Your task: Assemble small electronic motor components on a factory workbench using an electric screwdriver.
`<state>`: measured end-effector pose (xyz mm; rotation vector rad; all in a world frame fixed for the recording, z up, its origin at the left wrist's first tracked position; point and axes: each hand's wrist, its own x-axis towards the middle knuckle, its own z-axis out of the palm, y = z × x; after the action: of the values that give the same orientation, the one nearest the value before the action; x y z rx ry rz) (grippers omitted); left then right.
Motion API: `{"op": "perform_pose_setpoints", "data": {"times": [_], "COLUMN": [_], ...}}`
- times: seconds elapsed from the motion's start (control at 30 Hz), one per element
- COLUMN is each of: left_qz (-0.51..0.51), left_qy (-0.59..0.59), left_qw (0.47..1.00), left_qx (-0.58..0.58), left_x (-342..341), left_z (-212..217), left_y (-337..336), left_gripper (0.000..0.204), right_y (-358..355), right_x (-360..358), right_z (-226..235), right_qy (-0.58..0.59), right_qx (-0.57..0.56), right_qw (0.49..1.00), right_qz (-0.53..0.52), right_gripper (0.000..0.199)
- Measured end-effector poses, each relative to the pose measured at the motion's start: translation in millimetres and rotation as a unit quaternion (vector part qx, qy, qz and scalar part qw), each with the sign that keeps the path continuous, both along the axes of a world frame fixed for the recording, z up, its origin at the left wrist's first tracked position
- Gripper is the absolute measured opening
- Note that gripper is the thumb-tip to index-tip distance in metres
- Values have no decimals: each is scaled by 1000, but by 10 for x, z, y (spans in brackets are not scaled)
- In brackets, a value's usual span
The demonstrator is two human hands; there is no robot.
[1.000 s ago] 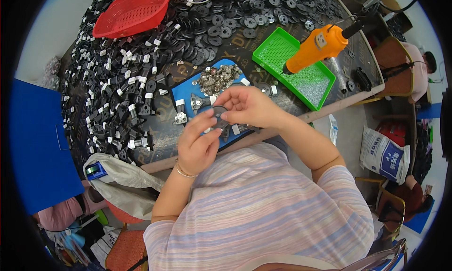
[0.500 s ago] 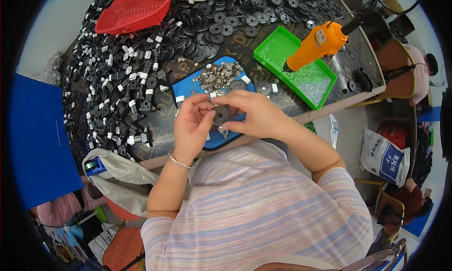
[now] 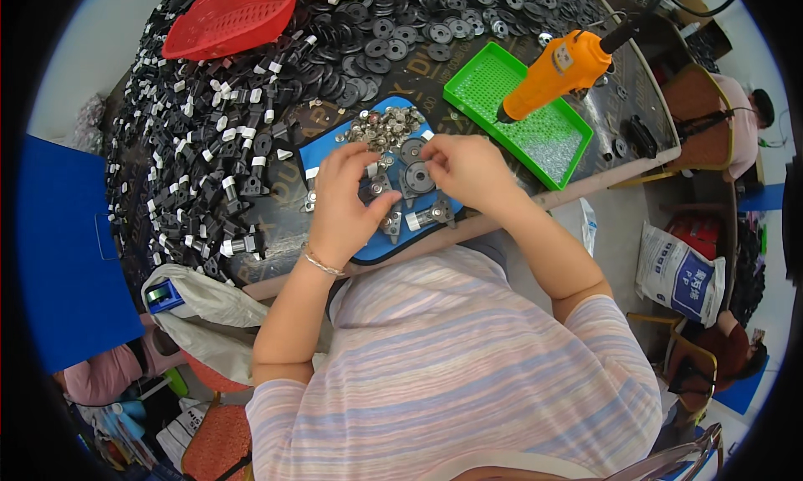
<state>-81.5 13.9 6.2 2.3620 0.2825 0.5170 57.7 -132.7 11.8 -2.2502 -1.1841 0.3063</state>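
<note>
My left hand [image 3: 341,205] is over the left part of a blue mat [image 3: 311,155]. Its thumb and fingers are apart, close to a dark bracket part with a white tip [image 3: 372,171]. My right hand [image 3: 470,173] is bent at the mat's right side, fingertips drawn together beside a black disc [image 3: 411,151]; anything between them is hidden. Just below lies another black disc [image 3: 417,177] with a bright centre, on a dark bracket. Nearer me rests a bracket part with a white end and metal barrel [image 3: 427,217]. Small silver metal pieces [image 3: 381,130] are heaped at the mat's far end.
An orange power screwdriver [image 3: 559,73] hangs over a green tray [image 3: 556,176] at the right. Many black bracket parts with white tips [image 3: 238,180] cover the table's left. Behind are piled black discs [image 3: 393,46] and a red basket [image 3: 230,21]. People sit at both sides.
My hands have moved apart. The black disc held between them is out of my left hand, and a disc now lies on the mat. My right hand has shifted slightly right.
</note>
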Motion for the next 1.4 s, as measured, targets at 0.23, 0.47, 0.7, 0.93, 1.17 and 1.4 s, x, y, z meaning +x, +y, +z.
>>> {"op": "perform_pose_setpoints", "data": {"times": [0.23,0.47,0.7,0.93,1.17,1.4], "left_qz": [-8,-13,-2,3,7,-12], "left_qy": [53,88,94,98,91,16], "left_qw": [997,995,994,994,991,994], "left_qx": [60,54,58,53,93,106], "left_x": [25,127,134,125,174,426], "left_z": [-141,-203,-223,-171,-154,-60], "left_y": [-131,-185,-194,-212,-268,-169], "left_gripper": [54,50,48,46,45,43], "right_y": [41,57,38,-318,-218,-159], "right_x": [-79,-64,-91,168,589,689], "right_z": [-104,-93,-48,259,361,391], "right_qy": [-15,7,-6,-195,-10,161], "right_qx": [-17,-46,-43,446,521,551], "right_qw": [1000,999,999,870,844,817], "right_qz": [-3,11,6,-83,-126,-50], "right_gripper": [13,10,11,39,81,36]}}
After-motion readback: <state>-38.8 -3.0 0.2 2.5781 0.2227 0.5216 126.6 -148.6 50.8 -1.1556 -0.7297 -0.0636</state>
